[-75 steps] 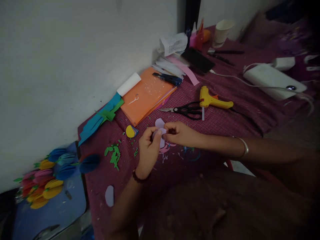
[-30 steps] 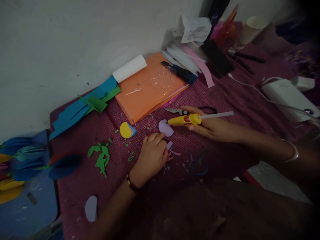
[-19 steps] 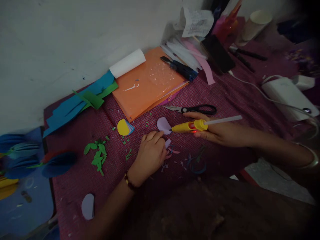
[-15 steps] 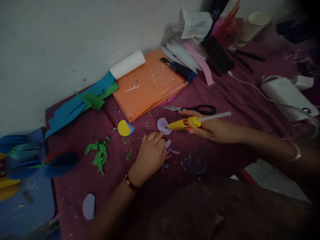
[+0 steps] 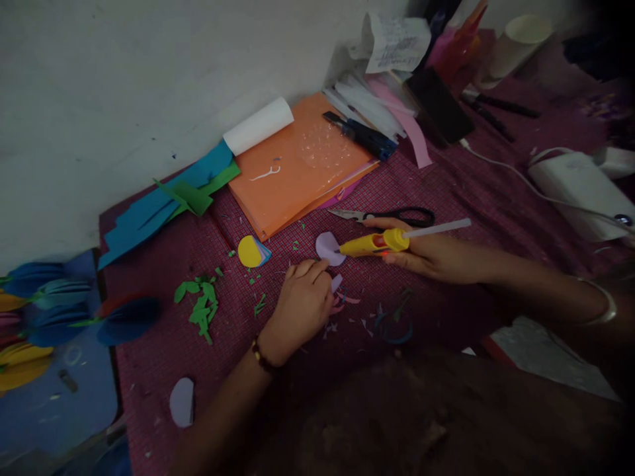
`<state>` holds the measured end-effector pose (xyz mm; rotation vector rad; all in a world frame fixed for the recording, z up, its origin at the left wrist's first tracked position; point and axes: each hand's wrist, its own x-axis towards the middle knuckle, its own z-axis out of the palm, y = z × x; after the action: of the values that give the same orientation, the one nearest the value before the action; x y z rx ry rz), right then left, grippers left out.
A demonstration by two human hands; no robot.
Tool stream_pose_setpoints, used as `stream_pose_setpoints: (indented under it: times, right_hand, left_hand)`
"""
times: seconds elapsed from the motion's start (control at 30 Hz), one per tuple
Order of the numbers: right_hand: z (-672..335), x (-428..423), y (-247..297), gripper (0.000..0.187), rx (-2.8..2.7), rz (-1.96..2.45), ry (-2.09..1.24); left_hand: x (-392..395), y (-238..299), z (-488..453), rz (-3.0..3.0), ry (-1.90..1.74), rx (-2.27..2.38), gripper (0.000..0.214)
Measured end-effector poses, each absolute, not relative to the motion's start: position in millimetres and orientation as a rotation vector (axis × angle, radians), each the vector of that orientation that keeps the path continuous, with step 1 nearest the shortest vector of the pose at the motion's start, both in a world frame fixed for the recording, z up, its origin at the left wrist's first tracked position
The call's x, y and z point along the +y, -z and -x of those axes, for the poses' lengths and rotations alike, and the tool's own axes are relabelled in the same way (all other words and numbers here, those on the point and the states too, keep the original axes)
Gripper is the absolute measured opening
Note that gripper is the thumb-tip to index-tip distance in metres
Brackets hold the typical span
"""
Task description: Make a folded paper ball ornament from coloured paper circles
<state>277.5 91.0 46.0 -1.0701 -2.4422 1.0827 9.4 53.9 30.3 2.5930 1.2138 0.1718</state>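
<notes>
A yellow glue gun [image 5: 364,244] is gripped in my right hand [image 5: 431,256], with a pale glue stick [image 5: 441,229] poking out of its back end. Its nozzle meets a light purple paper circle [image 5: 328,247] that lies on the cloth. My left hand [image 5: 303,301] rests palm down with bent fingers, its fingertips pinning the circle's near edge. A small purple paper piece [image 5: 337,283] shows beside the left thumb. Just beyond my right hand lie black-handled scissors [image 5: 391,215]. Left of the circle is a little stack of yellow and blue rounded papers [image 5: 251,251].
Green paper leaves [image 5: 201,307] and a folded lilac half circle [image 5: 182,402] lie at left. Orange sheets [image 5: 297,168] carry a cutter [image 5: 360,133]. A phone [image 5: 439,106], a white charging block [image 5: 580,192] and a cup [image 5: 520,46] stand right. Paper flowers [image 5: 54,311] sit on a blue surface.
The whole view has shifted slightly, so things appear a little further right. The glue gun's nozzle has slid slightly right on the circle; my left hand keeps its place at the edge.
</notes>
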Motion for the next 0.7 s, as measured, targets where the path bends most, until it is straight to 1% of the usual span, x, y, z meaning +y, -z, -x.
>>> stream_pose_setpoints:
  times: [0.1,0.17,0.23,0.33,0.43,0.47,0.53,0.6,0.67,0.7]
  right_hand:
    - [-289.4,80.8,-57.4,0.043,-2.455,1.062,-1.063]
    - [-300.7,78.2,-62.9,0.043,-2.421,1.137,-0.934]
    - [-315.0,80.4,-62.9,0.048,-2.375,1.296,-0.682]
    - [-338.7,91.7,-49.6,0.063,-2.38,1.61,-0.232]
    - [-360.5,104.7,-27.5,0.063,-2.41,1.842,0.032]
    - [-366.8,107.8,-20.7,0.062,-2.403,1.907,0.077]
    - [-377.4,111.2,-10.9,0.065,-2.379,2.001,0.106]
    - [-384.3,109.8,-8.7,0.067,-2.36,2.03,0.085]
    - [-383.4,103.6,-15.0,0.063,-2.348,1.963,0.065]
    - [-378.6,99.1,-20.6,0.058,-2.334,1.883,0.046]
  left_hand:
    - [54.4,-30.7,-8.9,-2.531,-0.199,1.228,0.016]
    - [56.3,-31.4,-5.3,-2.451,-0.292,1.187,0.017]
    - [59.7,-33.0,1.4,-2.327,-0.462,1.134,0.017]
    - [66.5,-36.6,12.3,-2.08,-0.725,1.177,0.014]
    - [72.2,-36.6,15.2,-1.732,-0.88,1.265,0.009]
    - [73.5,-35.1,13.8,-1.6,-0.917,1.264,0.007]
    - [75.6,-30.3,9.1,-1.379,-0.98,1.241,0.022]
    - [77.1,-25.2,4.3,-1.261,-1.017,1.249,0.03]
    - [78.4,-21.3,1.0,-1.195,-1.021,1.274,0.029]
    - [79.1,-20.0,-0.1,-1.166,-1.014,1.286,0.028]
